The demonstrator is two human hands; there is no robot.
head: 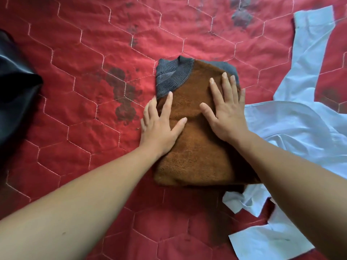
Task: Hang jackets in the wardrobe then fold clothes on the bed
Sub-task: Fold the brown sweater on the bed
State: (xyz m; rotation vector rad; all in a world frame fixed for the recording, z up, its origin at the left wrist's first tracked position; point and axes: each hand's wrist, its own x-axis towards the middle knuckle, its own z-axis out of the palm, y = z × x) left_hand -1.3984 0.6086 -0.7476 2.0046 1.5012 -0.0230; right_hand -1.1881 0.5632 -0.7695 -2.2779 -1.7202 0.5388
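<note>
A folded brown sweater (195, 152) with a grey ribbed collar lies in the middle of the red quilted bed cover (84, 91). My left hand (161, 124) lies flat on the sweater's left edge, fingers straight and spread. My right hand (227, 109) presses flat on its upper right part, fingertips near the grey trim. A light blue shirt (300, 119) is spread out unfolded to the right, partly under the sweater's right edge.
A black shiny garment (15, 87) lies bunched at the left edge of the bed. The red cover has white hexagon stitching and dark faded patches. Part of the blue shirt (266, 241) trails toward the near right corner.
</note>
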